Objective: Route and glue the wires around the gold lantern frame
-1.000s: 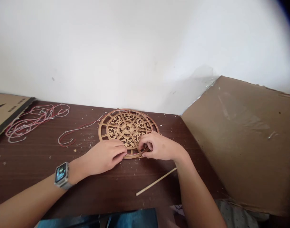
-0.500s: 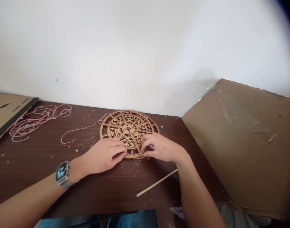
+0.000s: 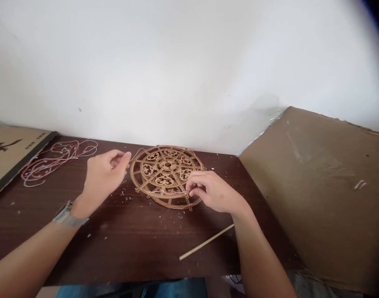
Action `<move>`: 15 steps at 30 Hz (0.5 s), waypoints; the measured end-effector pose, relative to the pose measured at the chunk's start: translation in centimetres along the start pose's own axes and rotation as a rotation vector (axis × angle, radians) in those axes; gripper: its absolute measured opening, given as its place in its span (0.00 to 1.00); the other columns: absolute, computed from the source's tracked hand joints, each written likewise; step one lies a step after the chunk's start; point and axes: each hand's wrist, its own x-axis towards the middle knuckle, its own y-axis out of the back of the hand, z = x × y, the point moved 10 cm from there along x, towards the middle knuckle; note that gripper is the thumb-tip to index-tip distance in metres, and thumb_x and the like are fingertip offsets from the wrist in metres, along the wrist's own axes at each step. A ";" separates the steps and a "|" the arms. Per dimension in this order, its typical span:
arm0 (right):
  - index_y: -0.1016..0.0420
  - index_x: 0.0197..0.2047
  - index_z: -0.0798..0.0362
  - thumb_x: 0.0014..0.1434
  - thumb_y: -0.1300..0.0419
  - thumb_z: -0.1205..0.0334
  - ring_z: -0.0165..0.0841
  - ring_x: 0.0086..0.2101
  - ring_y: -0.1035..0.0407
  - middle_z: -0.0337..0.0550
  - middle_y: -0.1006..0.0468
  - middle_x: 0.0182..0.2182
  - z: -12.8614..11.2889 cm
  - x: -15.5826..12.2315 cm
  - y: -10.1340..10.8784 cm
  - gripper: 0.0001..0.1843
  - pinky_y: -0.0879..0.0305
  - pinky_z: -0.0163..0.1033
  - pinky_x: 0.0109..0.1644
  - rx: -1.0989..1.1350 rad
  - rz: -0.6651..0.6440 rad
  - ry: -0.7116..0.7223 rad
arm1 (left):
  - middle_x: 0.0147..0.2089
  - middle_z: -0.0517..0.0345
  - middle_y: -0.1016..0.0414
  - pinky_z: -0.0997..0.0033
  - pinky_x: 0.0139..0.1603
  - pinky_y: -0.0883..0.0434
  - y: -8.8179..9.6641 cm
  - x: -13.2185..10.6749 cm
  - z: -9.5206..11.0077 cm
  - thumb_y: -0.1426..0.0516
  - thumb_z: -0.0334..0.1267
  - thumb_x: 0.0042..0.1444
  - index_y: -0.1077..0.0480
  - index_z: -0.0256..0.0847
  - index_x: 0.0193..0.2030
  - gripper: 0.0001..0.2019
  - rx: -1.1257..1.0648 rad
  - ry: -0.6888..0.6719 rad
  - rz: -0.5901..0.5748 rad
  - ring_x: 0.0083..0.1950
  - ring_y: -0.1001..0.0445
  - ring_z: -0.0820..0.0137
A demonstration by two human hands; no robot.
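White wall (image 3: 177, 70): upright behind the tabletop.
Dark brown tabletop (image 3: 139, 256): bears everything below.
Cardboard panel (image 3: 316, 198): tilted at the right side, reaching past the tabletop's near edge.
Printed cardboard (image 3: 15, 145): far left, dark border, partly out of view.
Openwork wooden wheel (image 3: 172, 168): centre of the tabletop, near the wall; near edge raised and tilted above a second ring (image 3: 177, 206).
Right hand (image 3: 212, 190): thumb and forefinger pinching the wheel's near-right rim, where the wire meets the fingers.
Left hand (image 3: 104, 178): raised at the wheel's left; fingertips pinched together on the wire.
Tangled wires (image 3: 51, 162): red and white, beside the printed cardboard.
Wire (image 3: 177, 192): runs across the wheel's near side.
Pale stick (image 3: 206, 241): diagonal, apart from the wheel, near the right forearm.
Watch (image 3: 66, 215): left wrist, screen turned away.
Scraps (image 3: 127, 198): scattered around the wheel.
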 end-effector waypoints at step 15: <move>0.16 0.37 0.56 0.65 0.35 0.76 0.23 0.37 0.27 0.39 0.20 0.38 0.0 -0.1 -1.6 0.08 0.35 0.28 0.41 0.120 -0.127 -0.014 | 0.40 0.54 0.17 0.62 0.39 0.12 -9.2 -3.7 -3.0 0.33 0.32 0.65 0.28 0.41 0.51 0.11 -0.821 0.653 -0.433 0.33 0.15 0.66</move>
